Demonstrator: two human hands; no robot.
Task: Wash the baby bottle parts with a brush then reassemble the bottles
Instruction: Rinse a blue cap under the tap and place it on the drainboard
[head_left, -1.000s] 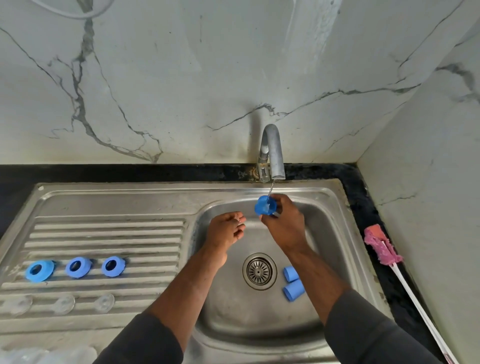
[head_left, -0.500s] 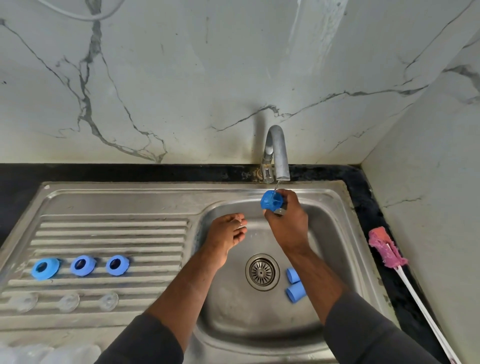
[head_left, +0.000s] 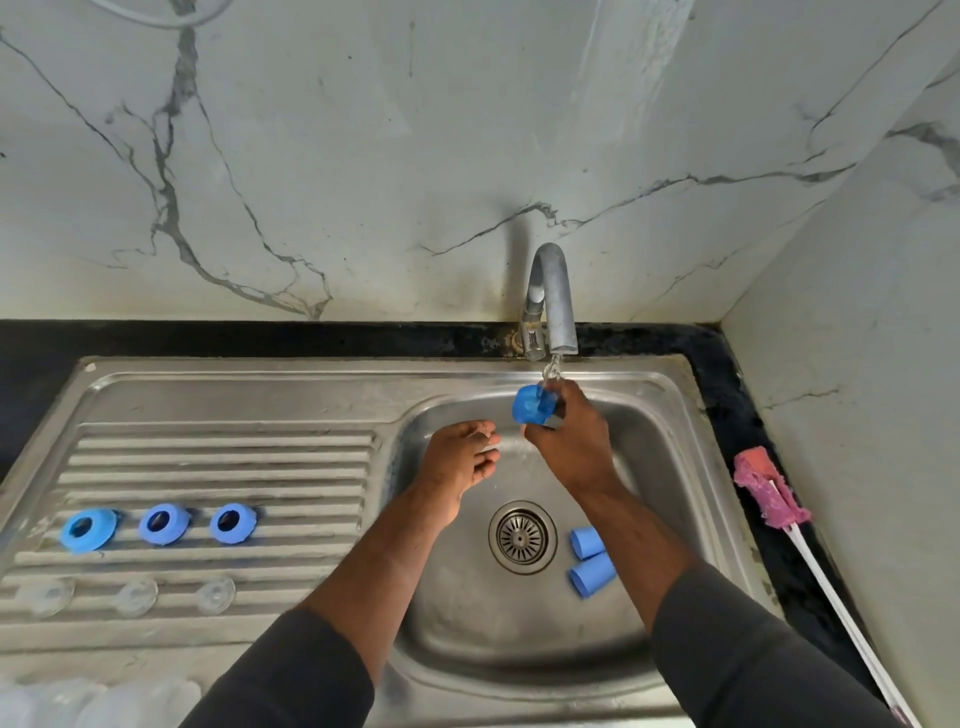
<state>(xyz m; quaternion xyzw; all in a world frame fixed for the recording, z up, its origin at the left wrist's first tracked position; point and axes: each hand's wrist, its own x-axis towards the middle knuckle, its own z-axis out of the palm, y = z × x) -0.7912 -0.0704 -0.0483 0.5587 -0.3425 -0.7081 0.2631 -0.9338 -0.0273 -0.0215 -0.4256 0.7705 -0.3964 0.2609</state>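
Head view: cap (head_left: 530, 404) pinched by right hand (head_left: 571, 441), held under thin stream from tap (head_left: 553, 296), above sink (head_left: 260, 384) basin. Left hand (head_left: 457, 457) held just beside, fingers loosely bent, nothing gripped. Cap judged light, stiff plastic, slippery when wet; best taken across side wall, thumb opposite fingers, open end turned toward water. Two caps (head_left: 592, 574) seen lying near drain (head_left: 521, 536), right of it. Rings (head_left: 89, 528) and clear teats (head_left: 136, 596) laid in rows on drainboard. Brush (head_left: 769, 493) seen on counter, right of sink, untouched.
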